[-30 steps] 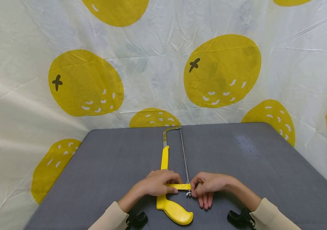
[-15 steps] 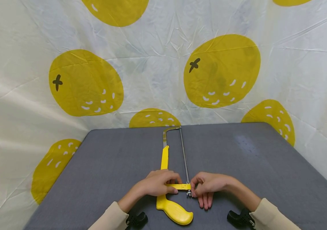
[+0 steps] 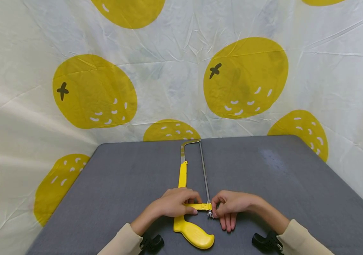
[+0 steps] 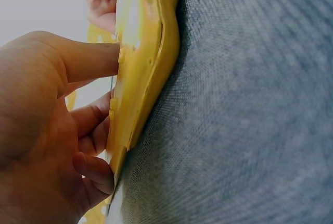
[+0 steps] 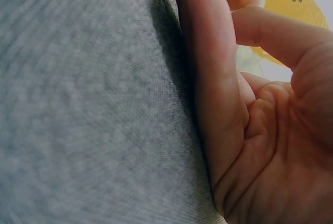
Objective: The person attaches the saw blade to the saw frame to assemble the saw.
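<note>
A hacksaw (image 3: 197,236) with a yellow handle and frame lies flat on the grey surface, its thin blade (image 3: 204,170) on the right side. My left hand (image 3: 176,202) holds the yellow frame near the crossbar (image 3: 203,207), thumb on the near side and fingers beyond it. In the left wrist view those fingertips press along the yellow frame (image 4: 140,62). At the blade's near end sits a small metal wing nut (image 3: 210,214). Thumb and index finger of my right hand (image 3: 232,205) pinch at it, while the other fingers stretch down onto the cloth. The right wrist view hides the nut behind the fingers (image 5: 216,52).
A grey cloth-covered table (image 3: 130,173) carries the saw, whose far end reaches close to the back edge. Behind it hangs a white curtain (image 3: 168,88) printed with large yellow fruits. Black wrist mounts (image 3: 152,244) stick out beneath both sleeves.
The wing nut's wings stand at a slightly different angle, turned between the right thumb and index finger. Both hands and the hacksaw keep their places.
</note>
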Action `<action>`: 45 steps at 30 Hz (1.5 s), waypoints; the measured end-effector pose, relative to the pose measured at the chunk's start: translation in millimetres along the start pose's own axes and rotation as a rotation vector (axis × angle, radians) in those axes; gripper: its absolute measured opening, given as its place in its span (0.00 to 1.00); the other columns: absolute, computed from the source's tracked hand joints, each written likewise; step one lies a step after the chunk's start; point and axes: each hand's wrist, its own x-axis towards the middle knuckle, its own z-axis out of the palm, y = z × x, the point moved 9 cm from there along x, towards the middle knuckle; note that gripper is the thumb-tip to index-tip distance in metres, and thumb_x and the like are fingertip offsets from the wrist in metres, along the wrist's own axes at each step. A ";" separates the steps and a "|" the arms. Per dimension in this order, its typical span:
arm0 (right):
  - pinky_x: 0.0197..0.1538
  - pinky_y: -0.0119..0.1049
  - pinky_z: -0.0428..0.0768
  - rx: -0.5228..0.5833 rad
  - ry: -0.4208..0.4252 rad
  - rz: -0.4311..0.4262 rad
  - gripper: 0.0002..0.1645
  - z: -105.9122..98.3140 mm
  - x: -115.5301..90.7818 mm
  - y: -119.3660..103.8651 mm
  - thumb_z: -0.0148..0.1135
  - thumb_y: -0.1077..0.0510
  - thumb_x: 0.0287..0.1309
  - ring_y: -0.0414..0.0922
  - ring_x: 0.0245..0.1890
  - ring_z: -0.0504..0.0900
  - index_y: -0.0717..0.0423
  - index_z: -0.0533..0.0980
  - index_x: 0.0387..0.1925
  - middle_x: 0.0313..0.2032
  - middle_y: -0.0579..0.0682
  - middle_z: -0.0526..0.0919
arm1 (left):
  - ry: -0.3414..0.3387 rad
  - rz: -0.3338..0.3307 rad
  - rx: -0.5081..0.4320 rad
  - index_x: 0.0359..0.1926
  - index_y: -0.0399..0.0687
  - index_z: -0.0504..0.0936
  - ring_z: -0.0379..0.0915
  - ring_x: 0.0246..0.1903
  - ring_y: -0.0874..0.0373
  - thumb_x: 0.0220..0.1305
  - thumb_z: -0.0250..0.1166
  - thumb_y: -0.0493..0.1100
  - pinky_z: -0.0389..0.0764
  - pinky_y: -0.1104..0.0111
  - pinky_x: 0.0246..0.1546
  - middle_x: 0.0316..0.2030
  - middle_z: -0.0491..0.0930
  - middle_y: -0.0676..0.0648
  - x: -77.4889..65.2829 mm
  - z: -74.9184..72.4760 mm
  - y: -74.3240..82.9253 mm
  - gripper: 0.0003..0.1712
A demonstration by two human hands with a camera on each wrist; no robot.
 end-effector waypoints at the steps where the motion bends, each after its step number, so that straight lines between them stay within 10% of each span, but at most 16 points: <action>1: 0.23 0.32 0.83 0.002 -0.001 0.001 0.03 0.1 0.0 0.0 0.60 0.63 0.67 0.37 0.19 0.86 0.61 0.78 0.39 0.22 0.49 0.87 | 0.001 0.000 0.000 0.48 0.75 0.83 0.67 0.30 0.70 0.68 0.70 0.55 0.66 0.73 0.30 0.32 0.73 0.64 0.0 -0.1 0.0 0.09; 45: 0.23 0.32 0.83 0.024 0.008 0.004 0.06 -4.2 -2.1 -1.9 0.61 0.63 0.66 0.37 0.19 0.87 0.65 0.79 0.40 0.22 0.49 0.87 | 0.008 0.008 0.004 0.49 0.74 0.84 0.69 0.32 0.71 0.68 0.70 0.55 0.68 0.74 0.32 0.34 0.76 0.65 3.6 -2.0 0.6 0.10</action>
